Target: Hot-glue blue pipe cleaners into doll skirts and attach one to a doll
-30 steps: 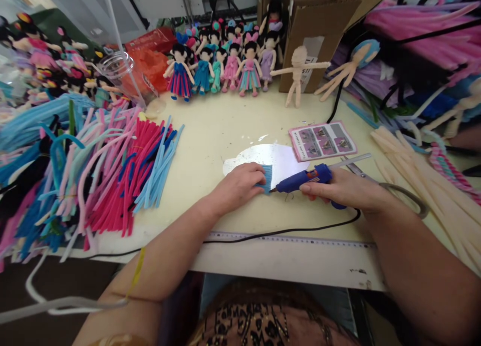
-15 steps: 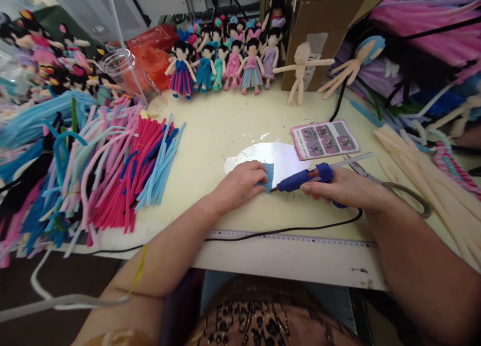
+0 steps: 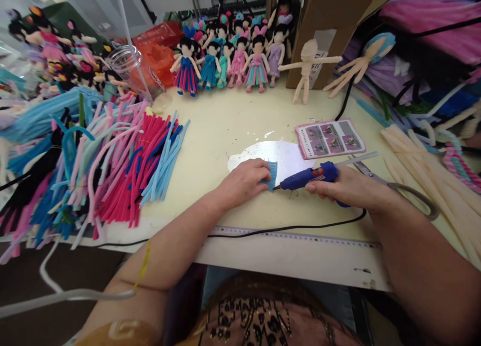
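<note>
The left hand (image 3: 248, 183) holds the blue ribbed piece (image 3: 274, 175) at its left part, fingers curled over it; the piece lies at the near edge of the white glossy patch (image 3: 259, 150) on the bench (image 3: 206, 135). The right hand (image 3: 343, 186) grasps the blue glue gun (image 3: 310, 176), nozzle pointing left at the near right corner of the piece; actual contact cannot be determined. A translucent stick (image 3: 358, 159) projects from the gun's rear. Scissors (image 3: 408, 190) lie beside the right hand; a printed card (image 3: 332, 138) lies beyond the gun.
</note>
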Available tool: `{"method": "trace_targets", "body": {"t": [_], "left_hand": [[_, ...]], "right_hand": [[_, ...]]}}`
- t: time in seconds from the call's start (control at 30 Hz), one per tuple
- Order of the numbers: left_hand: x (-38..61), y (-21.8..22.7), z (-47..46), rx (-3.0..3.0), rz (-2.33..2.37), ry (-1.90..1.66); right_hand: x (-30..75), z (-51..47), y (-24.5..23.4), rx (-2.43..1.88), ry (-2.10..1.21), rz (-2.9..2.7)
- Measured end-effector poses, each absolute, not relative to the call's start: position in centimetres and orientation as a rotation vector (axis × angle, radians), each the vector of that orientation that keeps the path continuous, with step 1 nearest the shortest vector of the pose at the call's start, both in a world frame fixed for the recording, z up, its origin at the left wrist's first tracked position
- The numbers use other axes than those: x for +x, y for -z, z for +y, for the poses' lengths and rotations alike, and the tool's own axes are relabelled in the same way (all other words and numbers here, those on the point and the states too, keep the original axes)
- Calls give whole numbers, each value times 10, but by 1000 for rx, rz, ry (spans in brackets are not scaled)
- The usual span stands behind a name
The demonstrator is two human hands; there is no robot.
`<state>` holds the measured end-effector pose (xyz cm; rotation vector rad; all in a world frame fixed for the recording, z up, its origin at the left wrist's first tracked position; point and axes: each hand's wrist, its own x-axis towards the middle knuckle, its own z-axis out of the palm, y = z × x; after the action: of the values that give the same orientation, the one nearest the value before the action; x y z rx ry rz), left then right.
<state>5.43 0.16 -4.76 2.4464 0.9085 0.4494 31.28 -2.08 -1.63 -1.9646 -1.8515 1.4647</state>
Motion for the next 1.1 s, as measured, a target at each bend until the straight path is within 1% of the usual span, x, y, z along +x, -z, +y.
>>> {"method": "trace_targets", "body": {"t": [0.73,1.1], "left_hand": [[55,49,2,2441,917,-447],[56,52,2,2443,915,-473]], "right_hand": [[311,-20,15,-1890,-1445,-1810],[308,-20,10,-1947,-1326,-1796]]}}
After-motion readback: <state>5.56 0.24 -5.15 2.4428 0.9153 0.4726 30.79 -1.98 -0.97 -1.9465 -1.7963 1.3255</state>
